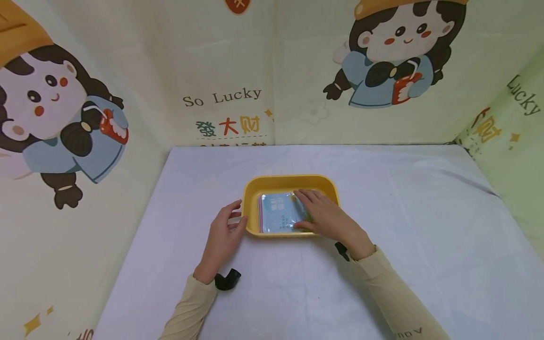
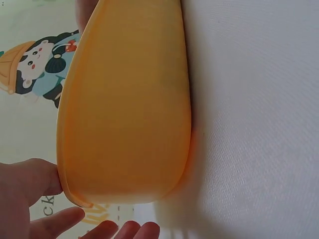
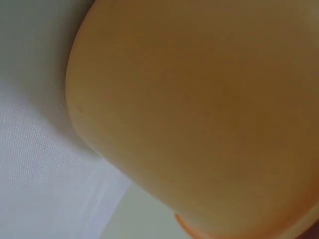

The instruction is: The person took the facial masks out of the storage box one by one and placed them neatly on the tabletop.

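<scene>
A yellow plastic tray (image 1: 289, 180) with rounded corners rests on the table. Inside it lies a light blue glossy packet (image 1: 274, 212) with pale printing, and pink and dark edges show beneath its left side. My right hand (image 1: 325, 215) reaches over the tray's right part, fingers and thumb spread across the packet and covering its right end. At the tray's left end is my left hand (image 1: 225, 231), its thumb against the rim and its other fingers loosely extended beside the wall. In the left wrist view those fingers (image 2: 102, 230) stand apart from the tray wall (image 2: 124, 109).
A white cloth (image 1: 425, 236) covers the table, slightly creased at the right. Printed cream curtains (image 1: 306, 71) with cartoon figures stand along the back and both sides. Black wrist straps (image 1: 227, 279) sit below the hands, near the cloth.
</scene>
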Motion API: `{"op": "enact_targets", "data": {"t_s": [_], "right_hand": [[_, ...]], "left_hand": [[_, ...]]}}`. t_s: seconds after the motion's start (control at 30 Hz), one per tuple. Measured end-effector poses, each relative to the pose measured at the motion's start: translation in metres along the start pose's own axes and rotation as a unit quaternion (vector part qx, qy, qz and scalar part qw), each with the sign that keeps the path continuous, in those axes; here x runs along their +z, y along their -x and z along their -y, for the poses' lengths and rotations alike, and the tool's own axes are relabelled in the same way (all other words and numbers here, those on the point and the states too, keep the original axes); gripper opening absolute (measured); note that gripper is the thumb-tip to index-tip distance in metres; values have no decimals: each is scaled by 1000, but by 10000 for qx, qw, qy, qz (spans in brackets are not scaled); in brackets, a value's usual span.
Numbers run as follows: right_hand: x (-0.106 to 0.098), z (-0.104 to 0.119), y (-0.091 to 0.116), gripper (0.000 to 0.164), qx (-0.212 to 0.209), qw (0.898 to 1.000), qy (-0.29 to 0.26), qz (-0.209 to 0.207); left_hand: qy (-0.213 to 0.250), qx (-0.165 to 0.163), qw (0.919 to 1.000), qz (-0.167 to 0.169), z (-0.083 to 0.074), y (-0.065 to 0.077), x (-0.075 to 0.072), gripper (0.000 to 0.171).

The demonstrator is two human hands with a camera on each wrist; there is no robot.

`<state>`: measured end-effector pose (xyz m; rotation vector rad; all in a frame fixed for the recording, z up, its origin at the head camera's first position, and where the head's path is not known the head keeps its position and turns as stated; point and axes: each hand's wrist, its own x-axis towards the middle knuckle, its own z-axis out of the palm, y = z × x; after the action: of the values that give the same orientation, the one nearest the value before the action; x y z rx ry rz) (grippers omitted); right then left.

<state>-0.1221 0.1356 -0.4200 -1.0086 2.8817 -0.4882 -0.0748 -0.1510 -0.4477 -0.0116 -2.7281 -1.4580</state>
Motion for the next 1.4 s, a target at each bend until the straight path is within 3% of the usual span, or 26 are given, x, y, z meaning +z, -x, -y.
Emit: {"op": "enact_targets", "data": {"t_s": [0.2, 0.53, 0.77, 1.1, 1.4], "right_hand": [[2, -3, -3, 90, 109, 9996, -115, 227], [5, -7, -7, 84, 4, 9995, -155, 269], [6, -8, -10, 89, 62, 9992, -103, 378], [7, -10, -12, 91, -146, 9997, -135, 154], [10, -11, -14, 93, -302, 9990, 191, -270]], "left_hand": [[97, -152, 9998, 14, -1, -1, 2, 47], [429, -302, 9986, -108, 3, -5, 4, 44], [832, -483, 9954, 29, 3, -6, 1, 43], [1340, -715, 9882, 206, 7, -6, -1, 45], [1364, -733, 9877, 206, 7, -5, 0, 45]]}}
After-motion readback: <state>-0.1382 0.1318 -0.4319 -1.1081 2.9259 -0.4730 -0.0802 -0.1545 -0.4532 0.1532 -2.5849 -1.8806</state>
